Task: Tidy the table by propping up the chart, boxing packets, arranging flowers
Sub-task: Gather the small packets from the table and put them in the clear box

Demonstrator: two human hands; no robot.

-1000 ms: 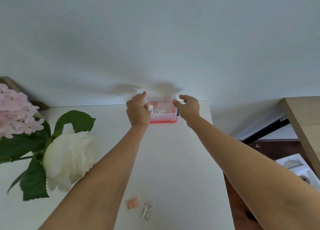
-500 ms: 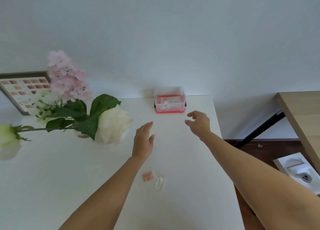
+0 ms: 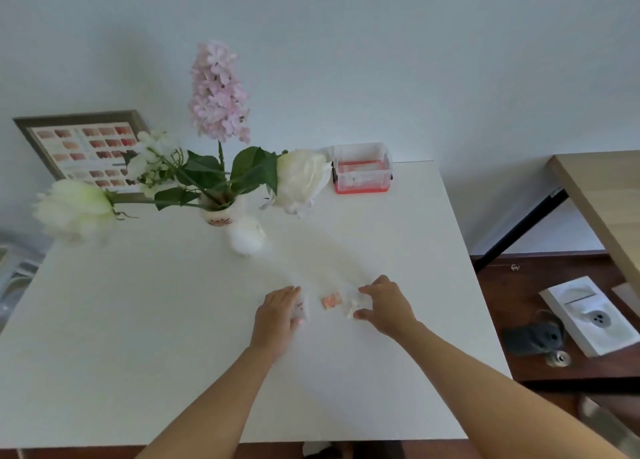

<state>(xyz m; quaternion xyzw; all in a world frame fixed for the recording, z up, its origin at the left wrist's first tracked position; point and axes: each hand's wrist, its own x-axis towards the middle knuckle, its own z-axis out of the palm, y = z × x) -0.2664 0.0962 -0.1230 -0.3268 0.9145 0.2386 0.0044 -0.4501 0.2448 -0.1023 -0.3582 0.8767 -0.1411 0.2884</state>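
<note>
Both bare forearms reach forward from the lower edge of the view, converging slightly toward the middle. The left hand (image 3: 277, 315) lies palm down with its fingers held together and pointing ahead, their tips low at the surface. The right hand (image 3: 384, 304) is arched, knuckles up, with its thumb and forefinger spread apart in a loose, unclosed pinch turned toward the left hand.

1. A plain pale wall (image 3: 381, 43) stands behind the white table (image 3: 138, 320).
2. A light wooden tabletop (image 3: 602, 195) sits at right on black legs.
3. The floor (image 3: 512, 320) is dark wood.
</note>
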